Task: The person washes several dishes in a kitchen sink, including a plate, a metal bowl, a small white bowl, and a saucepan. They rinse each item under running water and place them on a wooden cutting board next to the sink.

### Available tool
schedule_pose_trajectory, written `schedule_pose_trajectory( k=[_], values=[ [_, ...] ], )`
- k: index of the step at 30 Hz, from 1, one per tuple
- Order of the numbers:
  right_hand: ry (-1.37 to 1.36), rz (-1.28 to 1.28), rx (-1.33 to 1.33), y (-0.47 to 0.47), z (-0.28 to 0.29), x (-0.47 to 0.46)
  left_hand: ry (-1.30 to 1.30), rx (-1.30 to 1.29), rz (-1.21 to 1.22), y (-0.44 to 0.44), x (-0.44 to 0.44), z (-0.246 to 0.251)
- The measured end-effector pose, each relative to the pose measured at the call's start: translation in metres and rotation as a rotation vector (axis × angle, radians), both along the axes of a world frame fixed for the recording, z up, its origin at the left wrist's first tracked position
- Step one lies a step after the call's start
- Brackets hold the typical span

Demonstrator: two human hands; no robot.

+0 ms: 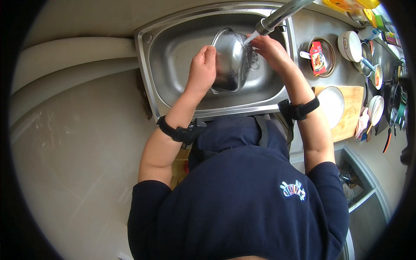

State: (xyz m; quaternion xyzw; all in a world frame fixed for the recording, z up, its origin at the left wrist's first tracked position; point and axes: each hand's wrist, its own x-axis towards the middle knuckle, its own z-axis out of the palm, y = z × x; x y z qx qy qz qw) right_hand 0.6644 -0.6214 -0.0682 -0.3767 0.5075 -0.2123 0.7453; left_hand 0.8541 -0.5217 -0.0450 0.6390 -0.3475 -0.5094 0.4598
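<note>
A shiny stainless steel bowl [229, 61] is tipped on its side above the sink basin [175, 71], its rim to the left and its base to the right. My left hand [204, 66] grips the rim, thumb on the outer wall and fingers out of sight inside. From the metal faucet spout [266, 26], a stream of water [251, 37] runs onto the base and spreads down it. My right hand [271, 50] is beside the base at the stream, fingers bent towards the bowl. Whether those fingers touch the steel is unclear.
Right of the sink, the counter holds a metal bowl [331, 61] with a red packet [318, 60] on it, stacked white bowls [351, 45], and a wooden cutting board [354, 107] bearing a white plate [331, 105]. Farther right are pans and a bowl with chopsticks [376, 110].
</note>
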Motion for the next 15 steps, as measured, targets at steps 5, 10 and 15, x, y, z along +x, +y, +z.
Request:
schedule_pose_trajectory(
  k=[5, 10, 15],
  values=[
    [0.125, 0.192, -0.629, 0.027, 0.011, 0.013, 0.182, 0.096, 0.243, -0.008, -0.005, -0.008],
    [0.253, 0.003, -0.340, 0.028, 0.011, -0.004, 0.359, 0.170, 0.398, -0.005, 0.004, -0.004],
    [0.287, 0.128, -0.380, 0.037, 0.013, -0.002, 0.374, 0.104, 0.387, 0.000, 0.002, -0.005]
  ],
)
